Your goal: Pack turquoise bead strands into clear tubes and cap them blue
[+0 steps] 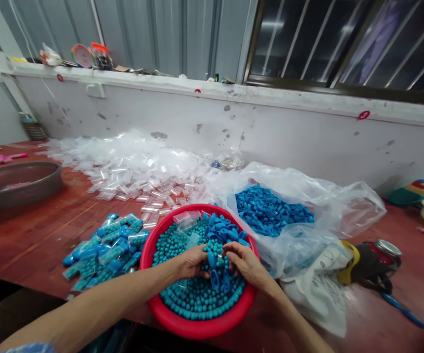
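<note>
A red basin (pixel 153 304) holds many round teal beads (pixel 182 306). Inside it, at the back right, is a heap of blue plastic pieces with loops (pixel 223 229). Clear plastic tubes (pixel 187 219) lie over the beads near the rear rim. Both hands are low over the middle of the basin. My left hand (pixel 195 262) has its fingers curled beside a blue looped piece (pixel 214 278); what they grip is unclear. Facing it, my right hand (pixel 247 262) has bent fingers close to beads and another blue piece; its fingertips are partly hidden.
Bead-filled tubes with blue ends (pixel 112 245) are piled left of the basin. Behind spreads a heap of clear empty tubes (pixel 131 166). A plastic bag (pixel 330 206) of blue pieces (pixel 271 211) lies back right, near a white cloth bag (pixel 317 294) and a jar (pixel 386 250). A grey basin (pixel 50 179) stands left.
</note>
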Demonstrator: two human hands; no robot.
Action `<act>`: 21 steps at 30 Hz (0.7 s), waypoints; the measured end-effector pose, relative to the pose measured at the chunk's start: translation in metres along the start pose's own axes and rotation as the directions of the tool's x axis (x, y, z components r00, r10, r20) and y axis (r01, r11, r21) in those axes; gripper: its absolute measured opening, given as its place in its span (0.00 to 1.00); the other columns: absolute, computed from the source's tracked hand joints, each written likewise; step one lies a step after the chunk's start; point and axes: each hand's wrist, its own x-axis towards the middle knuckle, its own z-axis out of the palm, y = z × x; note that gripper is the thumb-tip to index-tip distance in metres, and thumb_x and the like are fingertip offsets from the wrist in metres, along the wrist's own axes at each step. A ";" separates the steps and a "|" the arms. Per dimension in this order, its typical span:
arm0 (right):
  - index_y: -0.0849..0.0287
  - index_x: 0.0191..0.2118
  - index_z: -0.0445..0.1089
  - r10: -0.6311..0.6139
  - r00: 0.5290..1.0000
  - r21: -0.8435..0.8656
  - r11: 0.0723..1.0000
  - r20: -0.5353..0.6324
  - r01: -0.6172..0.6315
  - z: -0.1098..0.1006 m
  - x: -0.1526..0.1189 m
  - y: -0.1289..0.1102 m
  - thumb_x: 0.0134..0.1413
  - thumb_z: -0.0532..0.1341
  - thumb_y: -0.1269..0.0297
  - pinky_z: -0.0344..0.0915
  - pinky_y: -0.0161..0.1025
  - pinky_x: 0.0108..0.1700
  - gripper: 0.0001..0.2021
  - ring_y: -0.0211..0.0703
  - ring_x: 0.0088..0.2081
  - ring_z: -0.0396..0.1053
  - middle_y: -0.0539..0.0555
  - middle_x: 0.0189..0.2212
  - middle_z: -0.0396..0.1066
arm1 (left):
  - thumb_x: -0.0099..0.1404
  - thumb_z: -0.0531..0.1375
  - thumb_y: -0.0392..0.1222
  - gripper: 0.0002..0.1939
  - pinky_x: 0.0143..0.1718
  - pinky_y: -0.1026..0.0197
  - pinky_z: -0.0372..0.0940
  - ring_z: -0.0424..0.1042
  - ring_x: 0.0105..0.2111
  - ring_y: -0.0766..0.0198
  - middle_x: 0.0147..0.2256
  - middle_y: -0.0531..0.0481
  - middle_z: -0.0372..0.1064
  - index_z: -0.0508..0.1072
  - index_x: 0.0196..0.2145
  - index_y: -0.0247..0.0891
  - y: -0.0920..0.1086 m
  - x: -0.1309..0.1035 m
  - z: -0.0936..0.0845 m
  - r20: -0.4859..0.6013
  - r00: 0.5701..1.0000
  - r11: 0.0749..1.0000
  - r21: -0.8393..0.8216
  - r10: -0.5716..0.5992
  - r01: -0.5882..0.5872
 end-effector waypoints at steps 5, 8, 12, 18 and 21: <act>0.55 0.45 0.59 0.013 1.000 0.120 0.993 -0.024 -0.010 0.010 0.006 -0.002 0.50 0.53 0.64 0.57 0.28 0.12 0.14 0.33 0.20 0.62 0.51 0.34 0.64 | 0.50 0.60 0.48 0.20 0.19 0.68 0.55 0.65 0.19 0.70 0.26 0.54 0.65 0.59 0.38 0.39 0.009 -0.020 -0.004 0.039 0.997 0.992 -0.110 0.065 -0.061; 0.56 0.44 0.58 0.010 1.000 0.171 0.985 -0.001 -0.010 0.020 0.013 -0.009 0.48 0.53 0.66 0.56 0.26 0.12 0.15 0.31 0.19 0.61 0.49 0.31 0.63 | 0.50 0.61 0.48 0.20 0.23 0.65 0.57 0.68 0.24 0.66 0.28 0.53 0.66 0.59 0.37 0.39 0.010 -0.027 -0.004 0.067 0.991 0.973 -0.208 0.119 -0.103; 0.56 0.42 0.59 0.010 1.000 0.206 0.979 0.006 -0.011 0.024 0.018 -0.020 0.46 0.54 0.69 0.58 0.26 0.13 0.14 0.31 0.19 0.60 0.46 0.26 0.61 | 0.48 0.63 0.44 0.18 0.25 0.66 0.55 0.66 0.26 0.67 0.26 0.56 0.64 0.61 0.34 0.39 0.012 -0.032 -0.006 0.021 0.983 0.966 -0.190 0.181 -0.174; 0.58 0.38 0.60 0.059 0.995 0.258 0.963 0.086 -0.080 0.022 0.024 -0.031 0.43 0.57 0.65 0.60 0.29 0.13 0.12 0.30 0.15 0.57 0.42 0.19 0.57 | 0.47 0.61 0.41 0.11 0.23 0.68 0.47 0.54 0.20 0.74 0.19 0.60 0.56 0.63 0.25 0.35 0.014 -0.041 -0.004 -0.138 0.951 0.958 0.117 0.276 -0.261; 0.60 0.36 0.61 0.047 0.994 0.211 0.975 0.096 -0.067 0.026 0.032 -0.038 0.43 0.57 0.66 0.60 0.30 0.14 0.11 0.30 0.15 0.55 0.42 0.18 0.58 | 0.48 0.61 0.40 0.10 0.24 0.68 0.48 0.54 0.21 0.74 0.19 0.61 0.55 0.62 0.25 0.35 0.014 -0.042 -0.002 -0.183 0.914 0.927 0.171 0.363 -0.334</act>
